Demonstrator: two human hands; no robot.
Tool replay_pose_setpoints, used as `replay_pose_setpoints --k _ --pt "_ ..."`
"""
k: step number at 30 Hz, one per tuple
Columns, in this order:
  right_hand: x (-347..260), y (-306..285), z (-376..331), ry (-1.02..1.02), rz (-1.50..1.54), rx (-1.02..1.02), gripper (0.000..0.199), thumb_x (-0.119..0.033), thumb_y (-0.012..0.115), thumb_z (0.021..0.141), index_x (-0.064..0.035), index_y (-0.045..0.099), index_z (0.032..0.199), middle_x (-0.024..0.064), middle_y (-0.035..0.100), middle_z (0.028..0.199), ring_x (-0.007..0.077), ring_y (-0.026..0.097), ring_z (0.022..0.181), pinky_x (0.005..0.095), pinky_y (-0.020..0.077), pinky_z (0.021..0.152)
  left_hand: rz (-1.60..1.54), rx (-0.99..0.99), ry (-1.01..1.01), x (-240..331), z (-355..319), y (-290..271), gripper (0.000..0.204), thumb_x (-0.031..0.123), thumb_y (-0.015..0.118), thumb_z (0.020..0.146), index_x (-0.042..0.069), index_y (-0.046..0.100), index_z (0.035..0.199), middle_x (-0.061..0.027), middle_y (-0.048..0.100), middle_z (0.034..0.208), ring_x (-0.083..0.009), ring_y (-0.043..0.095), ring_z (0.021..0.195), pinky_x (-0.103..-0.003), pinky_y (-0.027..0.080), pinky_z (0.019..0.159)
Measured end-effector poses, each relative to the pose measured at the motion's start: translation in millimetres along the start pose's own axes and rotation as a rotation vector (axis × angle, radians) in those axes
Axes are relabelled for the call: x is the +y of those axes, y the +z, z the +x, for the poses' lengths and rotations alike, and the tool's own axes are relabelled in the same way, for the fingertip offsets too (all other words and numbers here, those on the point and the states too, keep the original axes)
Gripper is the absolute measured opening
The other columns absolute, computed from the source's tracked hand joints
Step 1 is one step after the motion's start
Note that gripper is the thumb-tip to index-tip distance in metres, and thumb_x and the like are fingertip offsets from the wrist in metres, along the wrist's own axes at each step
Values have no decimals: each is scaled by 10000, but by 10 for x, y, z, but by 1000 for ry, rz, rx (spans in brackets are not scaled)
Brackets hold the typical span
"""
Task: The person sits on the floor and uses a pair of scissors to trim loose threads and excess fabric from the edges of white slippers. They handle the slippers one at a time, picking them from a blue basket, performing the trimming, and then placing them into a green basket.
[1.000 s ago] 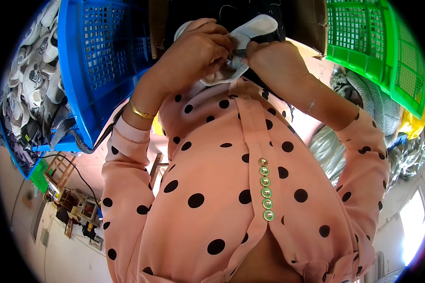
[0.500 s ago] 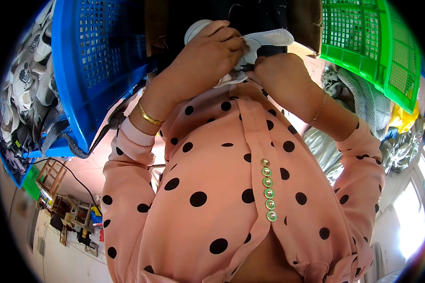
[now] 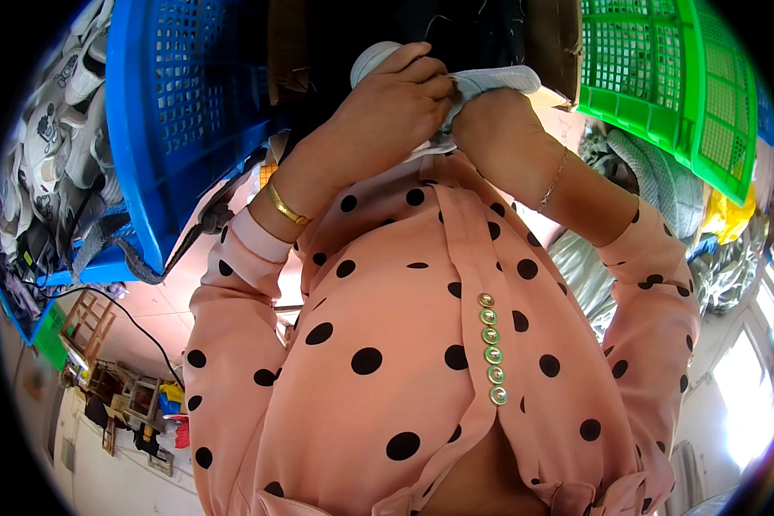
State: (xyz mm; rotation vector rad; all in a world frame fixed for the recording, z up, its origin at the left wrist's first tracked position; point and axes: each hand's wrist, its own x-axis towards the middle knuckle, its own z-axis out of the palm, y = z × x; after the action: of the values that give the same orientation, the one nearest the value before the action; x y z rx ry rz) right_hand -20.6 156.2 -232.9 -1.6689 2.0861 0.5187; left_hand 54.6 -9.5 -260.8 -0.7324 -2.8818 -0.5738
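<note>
A white shoe upper [image 3: 509, 78] is held up in front of my body, in both hands. One rounded end of it shows beyond my left fingers, and a pale flap sticks out past my right hand. My left hand [image 3: 402, 105] is closed over its left part, fingers bent and knuckles upward. My right hand [image 3: 500, 125] is curled into a fist against its middle, right beside the left hand. The fingertips of my right hand and whatever they pinch are hidden.
To the left stands a blue plastic crate [image 3: 142, 112], with many white shoe uppers [image 3: 47, 142] beyond it. A green crate [image 3: 705, 103] stands to the right above grey fabric and clear plastic bags [image 3: 580, 258]. Brown cardboard [image 3: 555, 43] lies between the crates. Wooden stools [image 3: 90, 327] are at far left.
My right hand has moved left and slightly up, closing the gap to my left hand and covering more of the shoe upper's middle. My left hand has shifted slightly right with it.
</note>
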Motion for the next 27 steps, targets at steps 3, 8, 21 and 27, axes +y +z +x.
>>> replay_pose_setpoints --k 3,8,21,27 --pt "23 1 38 -45 -16 -9 92 -169 682 741 -127 745 794 55 697 751 209 687 747 313 511 605 18 5 -2 10 -7 9 222 46 611 768 23 715 963 -57 658 1081 -200 527 1180 -396 250 1168" --pt "4 -111 175 -37 -30 -224 134 -181 677 774 -147 762 872 40 719 870 201 698 829 313 538 656 20 -20 -20 18 7 25 216 46 610 769 30 714 957 -53 663 1074 -198 532 1171 -396 240 1170" --pt "-11 -16 200 -33 -33 -156 119 -151 683 767 -148 761 857 39 719 851 200 697 809 319 541 645 37 -41 -32 36 21 -7 213 46 619 779 44 717 968 -43 669 1061 -199 531 1170 -403 222 1178" --pt "122 -74 -232 -60 207 70 265 -271 627 848 -42 674 723 123 654 702 272 670 714 386 489 560 -470 214 -247 -127 93 -324 138 54 626 870 61 677 998 -49 665 1038 -175 608 1024 -340 436 983"
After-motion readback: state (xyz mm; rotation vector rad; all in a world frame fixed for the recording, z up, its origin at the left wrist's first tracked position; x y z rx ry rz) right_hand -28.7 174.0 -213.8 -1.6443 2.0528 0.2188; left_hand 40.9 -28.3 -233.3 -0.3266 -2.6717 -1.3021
